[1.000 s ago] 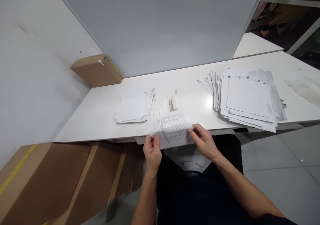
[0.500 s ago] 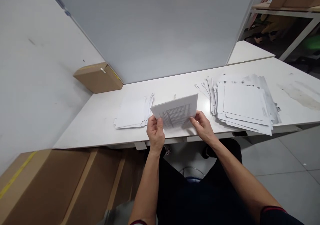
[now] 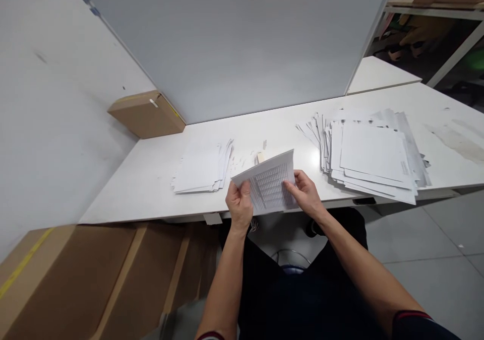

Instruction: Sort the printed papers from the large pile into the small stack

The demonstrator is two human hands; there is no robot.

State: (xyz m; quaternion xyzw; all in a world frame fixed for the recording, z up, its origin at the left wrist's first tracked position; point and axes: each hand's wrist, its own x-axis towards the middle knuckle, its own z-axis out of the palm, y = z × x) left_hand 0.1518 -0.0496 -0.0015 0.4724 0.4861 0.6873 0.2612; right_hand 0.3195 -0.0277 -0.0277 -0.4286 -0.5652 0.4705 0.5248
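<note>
Both hands hold a sheet of paper printed with a table of lines, tilted above the front edge of the desk. My left hand grips its left side, thumb on the printed face. On its right side, the fingers of my right hand pinch the paper. A stack of white papers lies to the left. To the right is a larger, untidy pile of papers with uneven edges. Behind the held sheet, a small pale block shows on the desk, partly hidden.
A white desk runs across, with a large whiteboard standing at its back. A cardboard box sits in the left corner by the wall. Large cartons stand on the floor at lower left. A shelf is at upper right.
The held sheet has come down and nearer to me, its printed face turning more toward me. The small pale block behind it has come into view.
</note>
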